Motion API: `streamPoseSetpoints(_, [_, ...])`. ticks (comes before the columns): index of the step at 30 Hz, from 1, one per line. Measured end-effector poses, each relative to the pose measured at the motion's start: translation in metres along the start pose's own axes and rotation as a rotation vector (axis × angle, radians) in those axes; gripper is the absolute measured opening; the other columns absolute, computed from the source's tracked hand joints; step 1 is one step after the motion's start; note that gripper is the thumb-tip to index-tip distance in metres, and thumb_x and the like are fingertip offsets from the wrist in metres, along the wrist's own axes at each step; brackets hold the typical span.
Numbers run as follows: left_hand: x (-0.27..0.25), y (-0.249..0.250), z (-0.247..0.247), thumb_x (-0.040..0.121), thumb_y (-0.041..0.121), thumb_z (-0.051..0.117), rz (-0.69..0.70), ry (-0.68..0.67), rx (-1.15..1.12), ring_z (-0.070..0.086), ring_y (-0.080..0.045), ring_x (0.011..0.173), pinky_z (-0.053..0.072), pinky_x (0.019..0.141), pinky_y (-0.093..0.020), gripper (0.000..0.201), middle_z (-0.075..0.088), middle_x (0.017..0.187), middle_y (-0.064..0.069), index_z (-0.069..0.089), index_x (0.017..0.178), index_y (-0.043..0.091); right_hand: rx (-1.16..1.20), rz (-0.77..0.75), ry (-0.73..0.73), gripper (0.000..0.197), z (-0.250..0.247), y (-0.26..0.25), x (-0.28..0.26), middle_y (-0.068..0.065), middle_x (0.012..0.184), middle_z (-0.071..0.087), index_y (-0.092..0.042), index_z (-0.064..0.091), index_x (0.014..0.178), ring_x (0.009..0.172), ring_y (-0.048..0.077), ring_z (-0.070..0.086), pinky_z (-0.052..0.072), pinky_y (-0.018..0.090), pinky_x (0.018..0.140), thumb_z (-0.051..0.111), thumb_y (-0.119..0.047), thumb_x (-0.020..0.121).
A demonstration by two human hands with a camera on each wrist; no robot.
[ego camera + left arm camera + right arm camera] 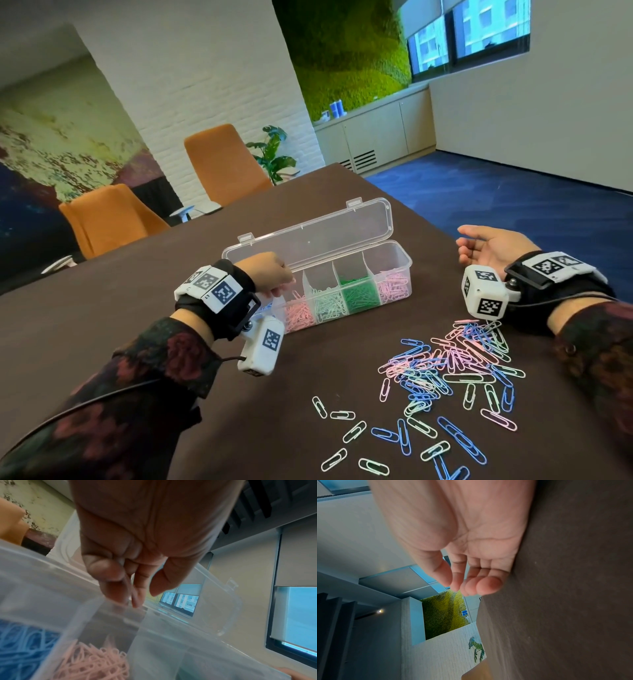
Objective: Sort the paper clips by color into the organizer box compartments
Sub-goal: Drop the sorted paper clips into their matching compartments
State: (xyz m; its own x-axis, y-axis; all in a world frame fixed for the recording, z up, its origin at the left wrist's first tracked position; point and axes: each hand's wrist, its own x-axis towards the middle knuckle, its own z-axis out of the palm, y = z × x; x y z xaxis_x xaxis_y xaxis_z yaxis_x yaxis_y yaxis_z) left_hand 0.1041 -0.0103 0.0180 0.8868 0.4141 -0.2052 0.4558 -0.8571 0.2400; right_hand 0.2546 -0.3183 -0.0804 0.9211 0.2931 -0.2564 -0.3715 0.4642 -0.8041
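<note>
A clear organizer box (401, 245) stands mid-table with its lid (325, 233) tipped back. Its compartments hold salmon-pink clips (299, 313), mint clips (329, 305), green clips (359, 294) and pale pink clips (394, 284). My left hand (272, 275) hovers over the box's left end and hides the leftmost compartment. In the left wrist view my left hand (144, 597) pinches a pink clip (131, 588) above the salmon-pink clips (96, 662), next to blue clips (22, 646). My right hand (479, 245) rests on its edge on the table, fingers (488, 585) loosely curled, holding nothing.
A mixed pile of blue, pink and mint clips (455, 370) lies on the brown table (137, 308) in front of the box, with strays (356, 431) nearer me. Two orange chairs (109, 216) stand behind the table's far edge. The table's right edge (445, 233) runs past my right hand.
</note>
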Motion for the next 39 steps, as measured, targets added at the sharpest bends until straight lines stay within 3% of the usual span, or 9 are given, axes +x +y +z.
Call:
streamPoseSetpoints(4, [0.000, -0.001, -0.002, 0.090, 0.007, 0.044, 0.018, 0.028, -0.032, 0.059, -0.025, 0.070, 0.053, 0.077, -0.038, 0.025, 0.071, 0.088, -0.018, 0.063, 0.100, -0.005, 0.008, 0.010, 0.002, 0.014, 0.001, 0.000, -0.002, 0.002, 0.071, 0.050, -0.009, 0.054, 0.082, 0.054, 0.011, 0.048, 0.045, 0.015, 0.040, 0.055, -0.016, 0.093])
streamPoseSetpoints(9, [-0.011, 0.003, -0.003, 0.091, 0.005, 0.047, 0.087, 0.069, -0.051, 0.059, -0.021, 0.068, 0.049, 0.064, -0.027, 0.017, 0.070, 0.092, -0.017, 0.063, 0.095, 0.000, 0.000, 0.011, 0.006, 0.011, 0.000, 0.000, 0.000, 0.002, 0.071, 0.051, -0.009, 0.055, 0.084, 0.052, 0.010, 0.048, 0.045, 0.016, 0.040, 0.056, -0.016, 0.093])
streamPoseSetpoints(13, [-0.035, 0.025, 0.005, 0.090, 0.003, 0.050, 0.325, 0.032, -0.018, 0.059, -0.014, 0.065, 0.045, 0.055, -0.019, 0.013, 0.068, 0.085, -0.008, 0.061, 0.092, 0.010, 0.010, 0.013, 0.012, 0.008, -0.001, 0.001, 0.003, 0.003, 0.071, 0.052, -0.009, 0.055, 0.087, 0.054, 0.011, 0.048, 0.045, 0.017, 0.041, 0.058, -0.015, 0.091])
streamPoseSetpoints(17, [-0.063, 0.061, 0.030, 0.089, 0.010, 0.059, 0.672, -0.140, 0.147, 0.054, 0.005, 0.063, 0.039, 0.062, -0.007, 0.010, 0.058, 0.077, 0.016, 0.063, 0.096, 0.015, 0.013, 0.017, 0.024, 0.009, 0.000, 0.001, 0.003, 0.003, 0.071, 0.052, -0.008, 0.055, 0.087, 0.051, 0.011, 0.049, 0.046, 0.017, 0.041, 0.059, -0.015, 0.091])
streamPoseSetpoints(20, [-0.069, 0.082, 0.056, 0.085, 0.014, 0.065, 0.793, -0.202, 0.275, 0.051, 0.003, 0.066, 0.033, 0.063, -0.004, 0.018, 0.059, 0.085, 0.010, 0.062, 0.103, 0.014, 0.024, 0.015, 0.029, 0.008, -0.001, 0.000, 0.002, 0.004, 0.071, 0.052, -0.007, 0.055, 0.089, 0.051, 0.012, 0.049, 0.046, 0.017, 0.041, 0.058, -0.014, 0.091])
streamPoseSetpoints(24, [-0.068, 0.097, 0.083, 0.083, 0.027, 0.070, 0.750, -0.271, 0.450, 0.047, -0.011, 0.076, 0.032, 0.057, -0.015, 0.031, 0.063, 0.099, -0.004, 0.059, 0.106, 0.010, 0.023, 0.025, 0.037, 0.012, -0.001, 0.000, 0.002, 0.003, 0.070, 0.051, -0.006, 0.055, 0.084, 0.048, 0.011, 0.049, 0.045, 0.017, 0.041, 0.058, -0.015, 0.091])
streamPoseSetpoints(28, [-0.068, 0.097, 0.089, 0.083, 0.028, 0.070, 0.697, -0.305, 0.518, 0.046, -0.014, 0.077, 0.028, 0.062, -0.024, 0.031, 0.053, 0.087, 0.002, 0.058, 0.104, 0.009, 0.025, 0.032, 0.042, 0.012, -0.001, 0.000, 0.003, 0.004, 0.070, 0.052, -0.006, 0.055, 0.085, 0.051, 0.012, 0.049, 0.045, 0.018, 0.041, 0.059, -0.015, 0.091])
streamPoseSetpoints(34, [-0.069, 0.089, 0.089, 0.086, 0.019, 0.065, 0.703, -0.322, 0.417, 0.045, -0.013, 0.072, 0.034, 0.064, -0.024, 0.016, 0.046, 0.070, 0.012, 0.061, 0.098, 0.009, 0.024, 0.025, 0.049, 0.011, -0.001, 0.000, 0.000, 0.005, 0.070, 0.052, -0.004, 0.054, 0.089, 0.054, 0.013, 0.048, 0.045, 0.018, 0.041, 0.060, -0.013, 0.090])
streamPoseSetpoints(39, [-0.066, 0.079, 0.085, 0.088, 0.014, 0.063, 0.656, -0.423, 0.136, 0.054, -0.016, 0.067, 0.041, 0.062, -0.017, 0.009, 0.063, 0.079, -0.004, 0.057, 0.083, 0.018, 0.031, 0.032, 0.057, 0.012, 0.000, -0.001, -0.002, 0.004, 0.070, 0.052, -0.004, 0.055, 0.086, 0.055, 0.013, 0.048, 0.046, 0.018, 0.041, 0.061, -0.014, 0.090])
